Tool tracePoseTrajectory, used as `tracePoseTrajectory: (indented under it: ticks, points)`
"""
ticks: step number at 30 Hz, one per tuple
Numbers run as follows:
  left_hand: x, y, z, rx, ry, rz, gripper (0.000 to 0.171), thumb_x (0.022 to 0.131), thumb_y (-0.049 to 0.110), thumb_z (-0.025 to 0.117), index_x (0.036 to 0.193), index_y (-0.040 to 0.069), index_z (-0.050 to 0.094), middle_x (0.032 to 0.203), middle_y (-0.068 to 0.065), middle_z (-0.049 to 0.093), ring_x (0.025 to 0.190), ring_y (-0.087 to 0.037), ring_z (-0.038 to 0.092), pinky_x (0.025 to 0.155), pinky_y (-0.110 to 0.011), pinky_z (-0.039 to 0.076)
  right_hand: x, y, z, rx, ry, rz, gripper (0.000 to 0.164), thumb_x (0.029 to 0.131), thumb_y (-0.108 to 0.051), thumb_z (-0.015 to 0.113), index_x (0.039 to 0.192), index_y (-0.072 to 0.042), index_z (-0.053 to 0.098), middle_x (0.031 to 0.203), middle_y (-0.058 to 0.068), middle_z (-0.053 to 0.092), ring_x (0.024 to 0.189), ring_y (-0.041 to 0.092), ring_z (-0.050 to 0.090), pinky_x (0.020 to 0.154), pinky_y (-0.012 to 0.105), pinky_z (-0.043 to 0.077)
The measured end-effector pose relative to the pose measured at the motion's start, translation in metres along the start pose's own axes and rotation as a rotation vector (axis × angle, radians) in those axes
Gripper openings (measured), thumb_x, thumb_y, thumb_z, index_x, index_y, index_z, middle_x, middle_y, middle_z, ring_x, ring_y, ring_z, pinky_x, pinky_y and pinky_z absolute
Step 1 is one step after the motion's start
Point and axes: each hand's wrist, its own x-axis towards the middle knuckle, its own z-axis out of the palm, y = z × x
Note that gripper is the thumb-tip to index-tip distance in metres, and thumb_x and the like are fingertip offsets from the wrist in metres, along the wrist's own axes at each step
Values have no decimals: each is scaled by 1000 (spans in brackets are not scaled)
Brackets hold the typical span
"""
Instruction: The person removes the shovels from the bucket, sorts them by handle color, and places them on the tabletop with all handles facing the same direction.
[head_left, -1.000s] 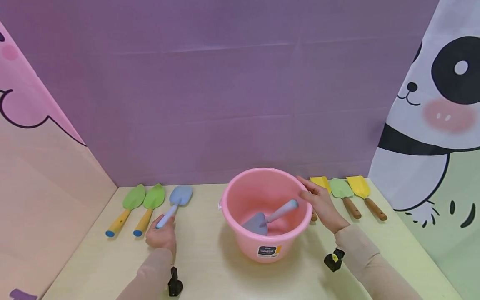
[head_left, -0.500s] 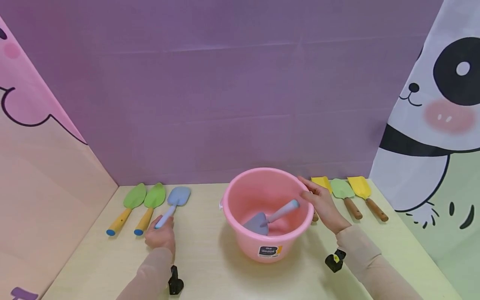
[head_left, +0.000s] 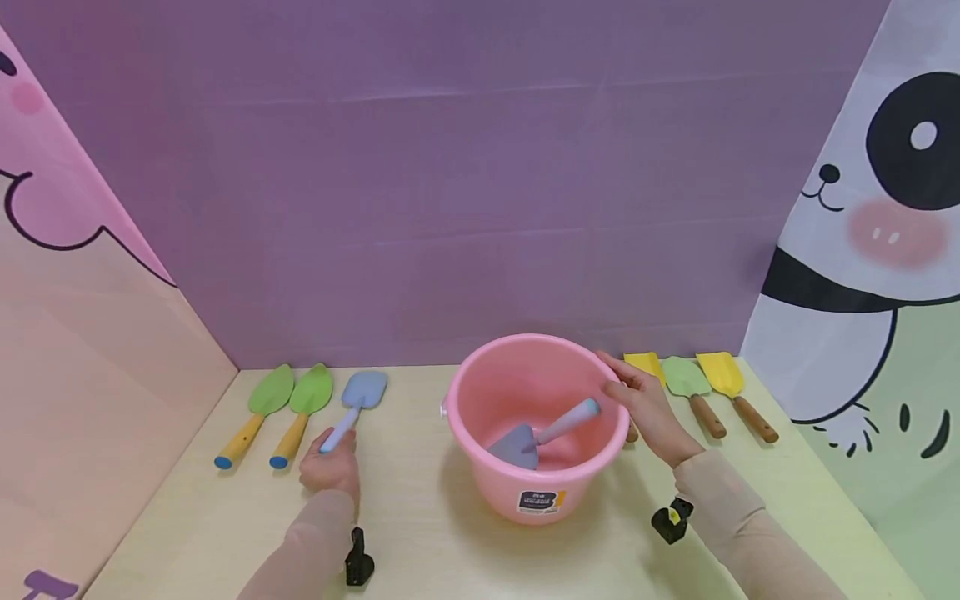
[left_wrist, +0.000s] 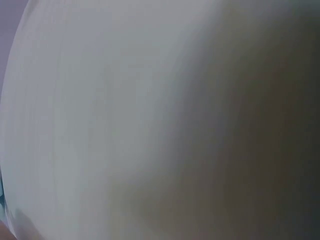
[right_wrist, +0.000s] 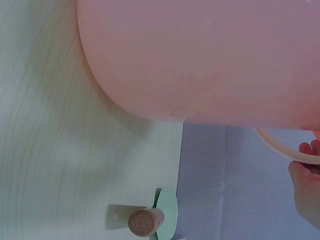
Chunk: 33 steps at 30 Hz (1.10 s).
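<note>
My left hand (head_left: 332,465) grips the pale blue handle of a small toy shovel (head_left: 364,390), whose blue blade points away toward the back wall. A pink bucket (head_left: 540,496) stands in the middle of the table. Its right rim is held by my right hand (head_left: 651,408), thumb on the inner side. Inside the bucket leans a grey-blue trowel (head_left: 516,446), handle up to the right. The right wrist view shows the bucket's side (right_wrist: 190,60) from close by, with the right hand (right_wrist: 306,185) at its pale carrying handle (right_wrist: 275,144). Only blurred tabletop fills most of the left wrist view.
Two green trowels (head_left: 309,392) with yellow handles lie left of the blue shovel. Behind the right hand lie a yellow shovel (head_left: 645,364), a pale green one (head_left: 685,377) and another yellow shovel (head_left: 720,373). A purple wall (head_left: 480,183) closes off the back.
My left hand and the blue shovel have shifted slightly left, then slightly right. The right hand keeps its hold on the bucket, which stays in place.
</note>
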Motion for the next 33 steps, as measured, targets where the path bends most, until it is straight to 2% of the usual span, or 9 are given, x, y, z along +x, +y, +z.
tracePoseTrajectory:
  ticks: [9, 16, 24, 33]
  points:
    - [-5, -2, 2, 21, 12, 18, 46, 78, 27, 70, 121, 13, 61, 125, -13, 58, 114, -30, 51, 98, -39, 39, 1, -2, 2, -11, 5, 11, 52, 93, -16, 46, 143, -12, 33, 148, 8, 31, 129, 29, 39, 87, 18, 46]
    - [-6, -3, 3, 41, -1, 65, 45, 78, 24, 69, 121, 11, 61, 126, -15, 56, 117, -32, 49, 99, -40, 38, 0, -1, 1, -23, 6, 9, 51, 93, -17, 46, 143, -13, 33, 147, 9, 32, 128, 30, 40, 88, 19, 46]
    - [-5, -5, 2, 121, -51, 108, 46, 80, 27, 67, 123, 12, 59, 128, -18, 53, 120, -36, 42, 101, -44, 33, -1, -3, 0, -33, -3, 8, 52, 94, -17, 45, 144, -13, 32, 148, 10, 31, 128, 31, 40, 88, 19, 46]
    - [-8, -5, 1, 208, -66, 132, 47, 83, 31, 63, 125, 12, 57, 126, -21, 53, 116, -40, 42, 99, -46, 32, -1, -3, 1, -21, -5, 9, 52, 94, -16, 45, 144, -10, 30, 148, 10, 29, 129, 32, 38, 87, 16, 45]
